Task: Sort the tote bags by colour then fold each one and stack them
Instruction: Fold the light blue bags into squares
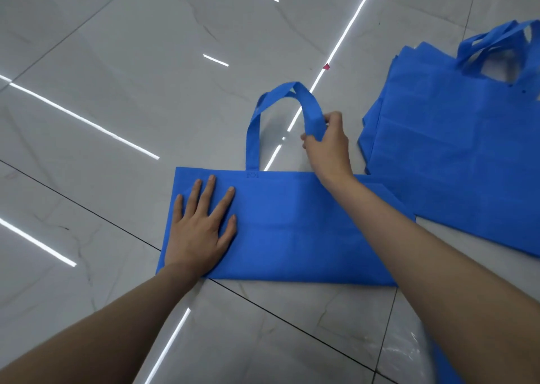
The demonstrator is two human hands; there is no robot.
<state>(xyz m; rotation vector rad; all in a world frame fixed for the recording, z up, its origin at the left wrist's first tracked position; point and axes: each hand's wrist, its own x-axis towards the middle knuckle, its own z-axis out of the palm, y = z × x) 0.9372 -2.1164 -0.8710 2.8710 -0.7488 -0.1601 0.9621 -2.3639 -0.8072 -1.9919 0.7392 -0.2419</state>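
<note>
While left hand (201, 231) presses blue tote (292, 231), right hand (328, 144) pinches its handle (253, 138).

A flat rectangular non-woven tote bag (292, 231) is solid bright blue, looped strap handle (252, 138) included. The pile of fabric tote bags (453, 155) right of it matches that blue. Under it, glossy pale grey floor tiles (117, 120) show marble veining, dark grout lines and white light streaks; beyond it, a tiny red scrap (326, 66).
</note>
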